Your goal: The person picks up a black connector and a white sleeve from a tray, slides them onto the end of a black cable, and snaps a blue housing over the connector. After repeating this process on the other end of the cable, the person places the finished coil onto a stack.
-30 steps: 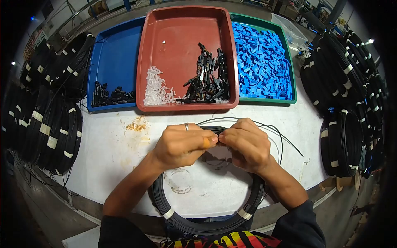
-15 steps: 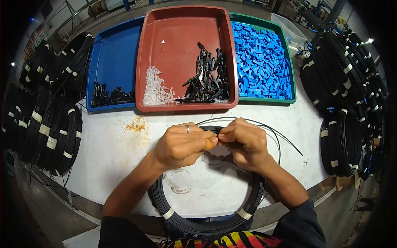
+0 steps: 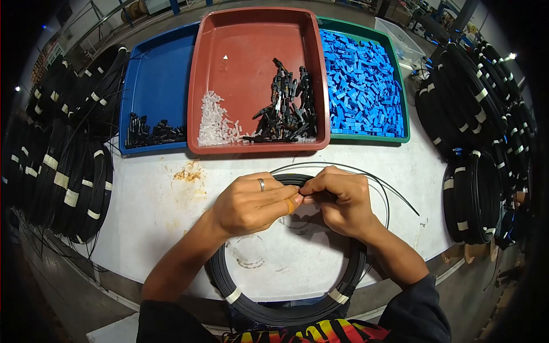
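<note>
A coil of black cable [image 3: 355, 263], bound with pale tape, rests over the table's front edge. At its far side, my left hand [image 3: 251, 204], with a ring and an orange wrap on one finger, has its fingers pinched. My right hand [image 3: 342, 200] is also closed, its fingertips meeting those of the left. Whatever lies between the fingertips is too small and hidden to name. A loose cable end [image 3: 407, 204] curves out to the right of the coil.
Behind the hands stand a blue tray [image 3: 163, 74] with black parts, a red tray [image 3: 251, 51] with clear and black parts, and a green tray [image 3: 407, 123] full of blue clips. Taped cable coils hang left [image 3: 54, 177] and right [image 3: 472, 194] of the white table [image 3: 148, 228].
The fingertips of both hands have shifted slightly, and the left fingers lie a little straighter. The hands remain together over the coil's far side.
</note>
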